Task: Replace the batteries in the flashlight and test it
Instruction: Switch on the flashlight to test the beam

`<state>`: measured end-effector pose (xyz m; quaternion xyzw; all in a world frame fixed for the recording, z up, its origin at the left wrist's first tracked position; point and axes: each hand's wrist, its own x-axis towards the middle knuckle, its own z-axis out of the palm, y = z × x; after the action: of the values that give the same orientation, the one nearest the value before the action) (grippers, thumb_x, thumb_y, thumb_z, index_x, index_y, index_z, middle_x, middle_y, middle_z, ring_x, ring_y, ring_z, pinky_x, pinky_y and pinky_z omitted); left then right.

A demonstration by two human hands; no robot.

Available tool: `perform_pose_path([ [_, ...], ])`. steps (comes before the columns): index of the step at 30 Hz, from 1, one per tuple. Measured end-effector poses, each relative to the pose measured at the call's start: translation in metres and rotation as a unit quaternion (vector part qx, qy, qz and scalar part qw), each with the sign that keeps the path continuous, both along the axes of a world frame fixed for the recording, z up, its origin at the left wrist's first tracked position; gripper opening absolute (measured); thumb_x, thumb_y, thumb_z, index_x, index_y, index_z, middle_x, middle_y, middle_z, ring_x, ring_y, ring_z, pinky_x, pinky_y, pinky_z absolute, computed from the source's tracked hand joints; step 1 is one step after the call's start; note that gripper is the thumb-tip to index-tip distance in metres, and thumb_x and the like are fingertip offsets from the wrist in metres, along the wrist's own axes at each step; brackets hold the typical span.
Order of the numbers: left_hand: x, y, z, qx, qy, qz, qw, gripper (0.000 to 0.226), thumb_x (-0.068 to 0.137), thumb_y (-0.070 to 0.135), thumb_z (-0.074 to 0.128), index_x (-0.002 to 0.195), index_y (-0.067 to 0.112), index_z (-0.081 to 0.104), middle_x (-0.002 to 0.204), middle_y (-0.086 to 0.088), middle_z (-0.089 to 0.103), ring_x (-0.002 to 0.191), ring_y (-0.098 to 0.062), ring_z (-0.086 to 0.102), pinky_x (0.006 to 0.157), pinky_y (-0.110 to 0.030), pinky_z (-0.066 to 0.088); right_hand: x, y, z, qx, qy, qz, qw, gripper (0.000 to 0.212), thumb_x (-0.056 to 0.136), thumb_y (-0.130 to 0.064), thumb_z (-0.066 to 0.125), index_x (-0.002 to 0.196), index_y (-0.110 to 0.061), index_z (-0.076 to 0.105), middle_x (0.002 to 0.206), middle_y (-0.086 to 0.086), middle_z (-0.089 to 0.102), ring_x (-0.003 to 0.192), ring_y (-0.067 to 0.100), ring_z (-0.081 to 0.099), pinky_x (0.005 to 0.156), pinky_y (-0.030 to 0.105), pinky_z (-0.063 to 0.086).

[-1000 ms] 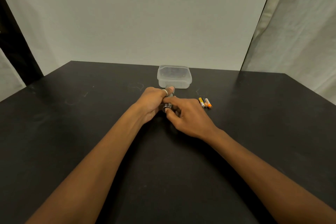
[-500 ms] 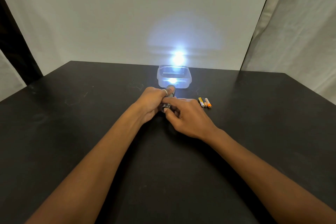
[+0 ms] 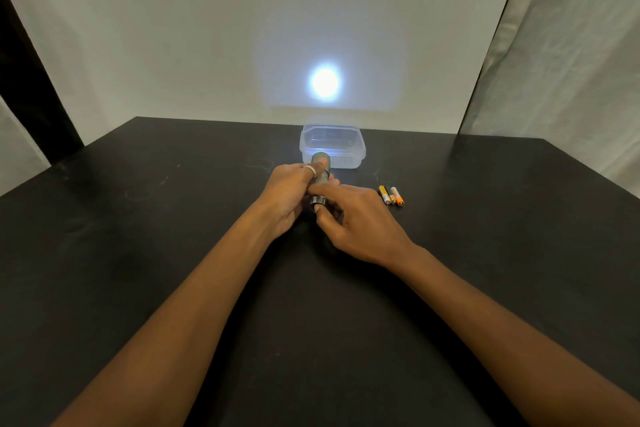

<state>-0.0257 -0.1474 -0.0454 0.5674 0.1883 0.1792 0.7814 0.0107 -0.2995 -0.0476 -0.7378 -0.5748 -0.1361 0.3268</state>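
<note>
A grey metal flashlight (image 3: 322, 174) points away from me, tilted up above the black table (image 3: 138, 253). It is lit and throws a bright white spot (image 3: 325, 81) on the white back wall. My left hand (image 3: 289, 194) grips the barrel from the left, a ring on one finger. My right hand (image 3: 356, 218) holds the tail end, its thumb on the end cap and its forefinger laid across the barrel. Three small batteries (image 3: 391, 195) lie side by side on the table, just right of my right hand.
A clear plastic box (image 3: 333, 146) stands right behind the flashlight's head, near the table's far edge. White cloth hangs at the right (image 3: 571, 62). A dark post stands at the far left (image 3: 24, 80).
The flashlight went from dark to lit. Its head has since tilted up, and the light spot on the wall has risen from just above the box to higher up.
</note>
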Motion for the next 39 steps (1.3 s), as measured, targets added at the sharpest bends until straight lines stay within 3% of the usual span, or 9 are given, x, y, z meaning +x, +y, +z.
perform_pose_path([
  [6, 0.001, 0.001, 0.0, 0.048, 0.03, -0.003, 0.998, 0.035, 0.096, 0.029, 0.068, 0.094, -0.006, 0.072, 0.09, -0.017, 0.072, 0.09, -0.028, 0.073, 0.092, -0.045, 0.059, 0.001, 0.0, 0.0, 0.0, 0.013, -0.006, 1.0, 0.029, 0.094, -0.015, 0.059, 0.121, -0.018, 0.07, 0.075, -0.014, 0.053, 0.059, 0.005, 0.052, 0.062, 0.007, 0.036],
  [9, 0.002, -0.001, 0.002, 0.061, 0.045, 0.006, 0.997, 0.035, 0.098, 0.028, 0.065, 0.098, -0.006, 0.072, 0.092, -0.019, 0.066, 0.088, -0.03, 0.067, 0.097, -0.051, 0.055, 0.002, 0.001, -0.001, 0.006, 0.027, -0.012, 1.0, 0.029, 0.095, -0.015, 0.059, 0.121, -0.017, 0.071, 0.068, -0.017, 0.049, 0.057, 0.003, 0.052, 0.06, 0.009, 0.036],
  [15, 0.0, -0.001, 0.005, 0.091, 0.064, -0.006, 0.994, 0.031, 0.099, 0.027, 0.062, 0.08, 0.004, 0.071, 0.081, -0.012, 0.065, 0.079, -0.026, 0.064, 0.08, -0.039, 0.056, 0.004, 0.001, -0.003, 0.024, 0.047, -0.017, 0.998, 0.031, 0.093, -0.017, 0.061, 0.122, -0.018, 0.073, 0.065, -0.018, 0.052, 0.054, 0.005, 0.053, 0.06, 0.013, 0.039],
  [19, 0.0, -0.002, 0.006, 0.089, 0.065, -0.012, 0.994, 0.028, 0.1, 0.025, 0.061, 0.094, -0.001, 0.07, 0.088, -0.018, 0.063, 0.083, -0.031, 0.062, 0.096, -0.051, 0.054, 0.005, 0.001, -0.003, 0.019, 0.058, -0.011, 0.998, 0.032, 0.093, -0.016, 0.062, 0.123, -0.019, 0.073, 0.061, -0.02, 0.054, 0.055, 0.003, 0.056, 0.058, 0.011, 0.038],
  [27, 0.0, -0.003, 0.007, 0.097, 0.073, -0.018, 0.992, 0.03, 0.1, 0.025, 0.061, 0.094, -0.003, 0.071, 0.091, -0.019, 0.068, 0.084, -0.03, 0.067, 0.096, -0.05, 0.055, 0.006, 0.002, -0.004, 0.015, 0.047, -0.024, 0.998, 0.033, 0.092, -0.016, 0.062, 0.123, -0.019, 0.074, 0.055, -0.024, 0.047, 0.053, 0.002, 0.055, 0.057, 0.011, 0.036],
  [31, -0.002, -0.003, 0.008, 0.083, 0.072, -0.019, 0.994, 0.029, 0.099, 0.024, 0.063, 0.093, -0.002, 0.072, 0.093, -0.019, 0.068, 0.089, -0.031, 0.069, 0.099, -0.053, 0.055, 0.004, 0.0, -0.002, 0.011, 0.037, -0.014, 0.999, 0.03, 0.095, -0.017, 0.062, 0.123, -0.018, 0.073, 0.061, -0.024, 0.052, 0.058, 0.001, 0.057, 0.059, 0.008, 0.037],
  [34, -0.004, -0.002, 0.008, 0.048, 0.059, -0.019, 0.997, 0.028, 0.099, 0.025, 0.064, 0.091, -0.001, 0.072, 0.097, -0.02, 0.066, 0.092, -0.031, 0.067, 0.099, -0.054, 0.054, 0.003, -0.001, -0.001, 0.001, 0.026, -0.004, 1.0, 0.037, 0.093, -0.026, 0.069, 0.129, -0.021, 0.068, 0.089, -0.013, 0.071, 0.071, 0.001, 0.062, 0.071, 0.012, 0.047],
  [36, -0.004, 0.0, 0.008, 0.037, 0.051, -0.016, 0.998, 0.03, 0.099, 0.026, 0.063, 0.098, -0.002, 0.072, 0.099, -0.019, 0.068, 0.094, -0.03, 0.068, 0.098, -0.049, 0.056, 0.006, 0.001, -0.004, -0.016, 0.004, -0.005, 1.0, 0.045, 0.09, -0.024, 0.073, 0.134, -0.021, 0.063, 0.101, -0.006, 0.073, 0.077, 0.003, 0.063, 0.075, 0.017, 0.049],
  [39, -0.004, -0.001, 0.009, 0.053, 0.049, -0.009, 0.997, 0.024, 0.102, 0.025, 0.058, 0.103, 0.005, 0.071, 0.087, -0.008, 0.073, 0.079, -0.017, 0.071, 0.073, -0.033, 0.062, 0.01, 0.003, -0.008, 0.009, -0.023, -0.015, 1.0, 0.042, 0.094, -0.011, 0.066, 0.135, -0.018, 0.061, 0.099, -0.001, 0.071, 0.081, 0.003, 0.055, 0.074, 0.022, 0.047],
])
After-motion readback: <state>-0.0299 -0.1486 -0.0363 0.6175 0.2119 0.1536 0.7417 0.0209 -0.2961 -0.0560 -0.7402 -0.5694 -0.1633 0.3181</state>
